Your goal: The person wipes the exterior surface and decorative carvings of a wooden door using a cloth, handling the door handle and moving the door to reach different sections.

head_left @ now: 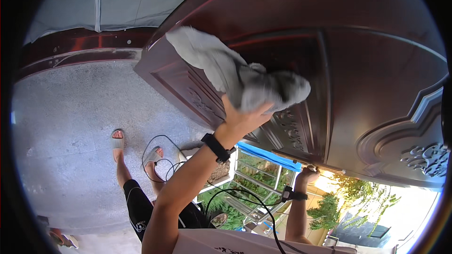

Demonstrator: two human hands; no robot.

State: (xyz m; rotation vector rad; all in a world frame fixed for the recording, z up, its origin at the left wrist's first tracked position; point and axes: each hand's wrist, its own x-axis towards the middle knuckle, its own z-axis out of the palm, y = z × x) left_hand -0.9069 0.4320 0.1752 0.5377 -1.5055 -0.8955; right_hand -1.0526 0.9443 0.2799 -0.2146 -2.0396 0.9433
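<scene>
A grey cloth (197,54) is bunched against the carved panel of a dark reddish-brown door (358,75). My left hand (247,118) grips it from below, and part of the cloth is blurred by motion. One end of the cloth trails toward the upper left, near the door's edge. Farther right and lower, my right hand (308,174) is closed around the door's lower edge in the picture; its fingertips are partly hidden. Black bands sit on both wrists, the left one a dark wristband (216,148).
Speckled grey floor (75,108) spreads at the left, with my sandalled feet on it. A dark red door sill (80,42) and a grey curtain (127,0) lie beyond. Black cables (245,192) loop by my arms. A metal railing (256,186) and plants (325,211) show below the door.
</scene>
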